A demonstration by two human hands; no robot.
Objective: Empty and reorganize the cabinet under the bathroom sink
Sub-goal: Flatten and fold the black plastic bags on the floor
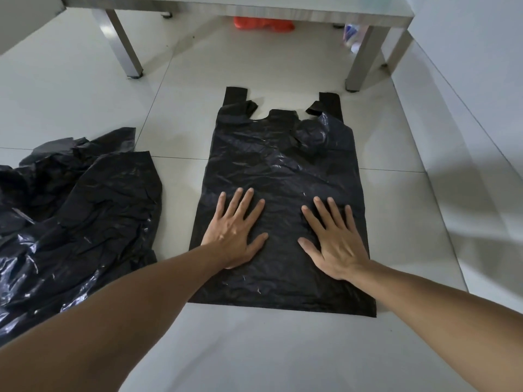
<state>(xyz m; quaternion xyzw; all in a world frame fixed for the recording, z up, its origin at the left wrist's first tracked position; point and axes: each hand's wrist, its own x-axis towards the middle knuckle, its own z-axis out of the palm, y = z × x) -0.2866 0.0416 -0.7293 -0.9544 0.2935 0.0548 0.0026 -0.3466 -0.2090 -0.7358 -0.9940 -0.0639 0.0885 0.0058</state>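
A black plastic carrier bag point(278, 165) lies spread flat on the pale tiled floor, its two handles pointing away from me. My left hand point(236, 232) presses flat on its lower left part, fingers straight and spread. My right hand point(332, 239) presses flat on its lower right part in the same way. A wrinkled bulge sits near the bag's top right corner.
A crumpled heap of black plastic bags point(73, 210) lies on the floor to the left. The cabinet point(254, 8) stands ahead on metal legs point(124, 43). An orange bag point(263, 24) and a small bottle point(352, 35) lie under it. A white wall point(481, 80) runs along the right.
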